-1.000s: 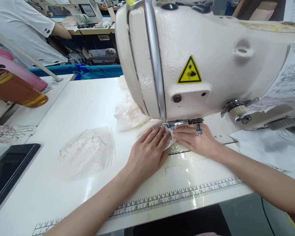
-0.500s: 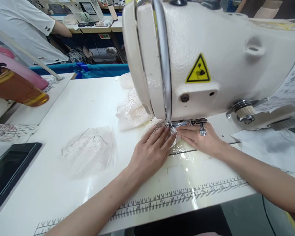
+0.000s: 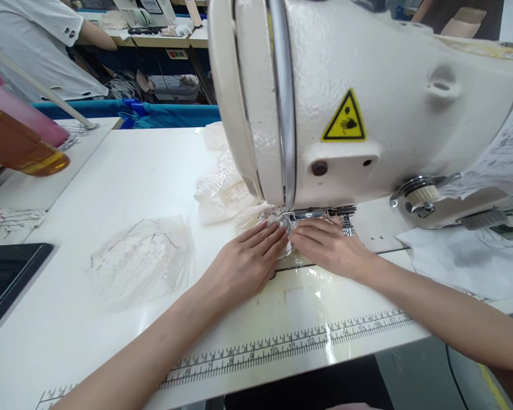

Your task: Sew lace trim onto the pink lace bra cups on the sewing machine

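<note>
My left hand [image 3: 242, 263] lies flat, fingers stretched out, on a small piece of white lace [image 3: 285, 247] at the foot of the sewing machine [image 3: 359, 97]. My right hand [image 3: 327, 245] rests flat on the same lace from the right, fingertips nearly meeting the left ones just below the presser foot [image 3: 300, 215]. More of the lace [image 3: 222, 193] is bunched behind the machine head on the white table [image 3: 123, 171]. Most of the small piece is hidden under my fingers.
A clear bag with pale fabric [image 3: 141, 259] lies left of my hands. A dark tablet [image 3: 4, 279] sits at the left edge. A ruler strip [image 3: 282, 344] runs along the front edge. Papers [image 3: 465, 256] lie right. Another person [image 3: 38, 45] stands at the back left.
Both hands have slid slightly left and toward me with the lace under the foot. The view has shifted a little; the hands stay flat.
</note>
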{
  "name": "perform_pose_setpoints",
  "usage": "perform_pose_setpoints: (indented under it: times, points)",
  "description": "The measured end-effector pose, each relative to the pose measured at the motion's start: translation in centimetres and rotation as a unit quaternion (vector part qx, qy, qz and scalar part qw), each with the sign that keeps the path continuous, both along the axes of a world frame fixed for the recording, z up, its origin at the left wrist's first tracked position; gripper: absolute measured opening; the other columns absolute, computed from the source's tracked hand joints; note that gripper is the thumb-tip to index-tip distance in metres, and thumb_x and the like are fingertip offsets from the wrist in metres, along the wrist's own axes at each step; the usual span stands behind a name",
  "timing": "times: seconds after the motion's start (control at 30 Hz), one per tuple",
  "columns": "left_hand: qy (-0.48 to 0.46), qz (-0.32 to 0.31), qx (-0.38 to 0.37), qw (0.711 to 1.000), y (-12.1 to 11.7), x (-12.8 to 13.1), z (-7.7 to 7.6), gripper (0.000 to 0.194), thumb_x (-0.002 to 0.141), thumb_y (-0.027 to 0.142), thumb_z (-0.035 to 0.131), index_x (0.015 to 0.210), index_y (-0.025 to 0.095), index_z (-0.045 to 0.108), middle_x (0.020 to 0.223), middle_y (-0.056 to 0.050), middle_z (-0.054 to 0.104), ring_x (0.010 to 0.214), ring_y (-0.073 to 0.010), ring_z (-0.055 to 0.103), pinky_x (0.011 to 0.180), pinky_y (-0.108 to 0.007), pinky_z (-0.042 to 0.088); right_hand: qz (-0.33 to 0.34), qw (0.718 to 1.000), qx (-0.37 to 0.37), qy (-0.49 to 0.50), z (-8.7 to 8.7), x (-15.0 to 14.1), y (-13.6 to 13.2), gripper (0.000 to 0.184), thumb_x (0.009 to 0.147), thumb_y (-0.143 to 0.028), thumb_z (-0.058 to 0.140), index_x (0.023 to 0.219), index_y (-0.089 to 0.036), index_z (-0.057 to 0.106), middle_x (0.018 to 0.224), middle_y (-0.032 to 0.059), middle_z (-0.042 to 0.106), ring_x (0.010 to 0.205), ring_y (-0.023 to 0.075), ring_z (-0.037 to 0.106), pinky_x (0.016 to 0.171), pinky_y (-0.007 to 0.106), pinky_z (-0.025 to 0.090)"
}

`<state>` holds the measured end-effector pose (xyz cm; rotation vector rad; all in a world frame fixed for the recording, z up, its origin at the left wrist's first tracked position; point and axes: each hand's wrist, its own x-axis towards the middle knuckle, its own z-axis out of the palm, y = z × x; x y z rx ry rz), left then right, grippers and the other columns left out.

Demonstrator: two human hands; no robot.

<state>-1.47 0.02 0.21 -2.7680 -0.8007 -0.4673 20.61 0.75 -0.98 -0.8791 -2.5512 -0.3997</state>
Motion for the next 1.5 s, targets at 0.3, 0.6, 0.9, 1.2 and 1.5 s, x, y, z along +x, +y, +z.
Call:
perform_pose_setpoints:
  times: [0.3,0.6,0.9,1.2,1.5]
  points:
    - [0.010,0.011,0.013,1.000,0.3,-0.1,-0.2,0.037,0.093,0.015,0.039,0.123,0.003,0.058,0.127,-0.016,0.058,0.117,-0.0262,0.058,0.101,-0.044,0.050,0.038,0.998,0.041,0.019,0.0,-0.9,0.0,0.022,0.088,-0.003,0.050,0.093,-0.018,0.064,0.091,-0.0051,0.072,0.094,0.0095,0.062,0.091,0.028,0.047]
    - [0.013,0.035,0.023,0.999,0.0,0.3,-0.4,0.038,0.092,0.012,0.038,0.123,0.002,0.058,0.128,-0.017,0.058,0.118,-0.0268,0.058,0.102,-0.043,0.049,0.029,0.998,0.053,0.029,0.2,-0.8,-0.2,0.023,0.084,0.000,0.050,0.094,-0.017,0.064,0.096,-0.0046,0.073,0.092,0.0096,0.063,0.082,0.028,0.046]
    - [-0.014,0.060,0.046,0.997,-0.4,1.0,-0.6,0.035,0.092,0.017,0.044,0.120,0.003,0.061,0.122,-0.017,0.062,0.114,-0.0292,0.060,0.099,-0.043,0.051,0.000,0.999,0.038,0.014,0.2,-0.6,-0.4,0.027,0.087,-0.001,0.048,0.096,-0.020,0.065,0.102,-0.0047,0.072,0.096,0.0097,0.062,0.083,0.028,0.045]
    - [0.011,0.089,0.071,0.994,-0.8,1.6,-0.3,0.036,0.093,0.019,0.044,0.117,0.000,0.062,0.120,-0.019,0.063,0.111,-0.0304,0.062,0.095,-0.043,0.054,-0.020,0.999,-0.025,-0.010,-0.3,-0.2,-0.1,0.037,0.085,0.001,0.048,0.104,-0.026,0.066,0.105,-0.0027,0.071,0.098,0.0135,0.060,0.083,0.030,0.046]
    - [-0.002,0.104,0.067,0.992,-1.1,2.2,-0.4,0.034,0.093,0.018,0.044,0.118,0.002,0.061,0.119,-0.018,0.064,0.111,-0.0295,0.062,0.094,-0.043,0.054,-0.055,0.998,0.010,0.014,0.3,0.2,0.1,0.029,0.086,-0.002,0.050,0.097,-0.024,0.066,0.106,-0.0056,0.071,0.083,0.0114,0.063,0.065,0.029,0.041]
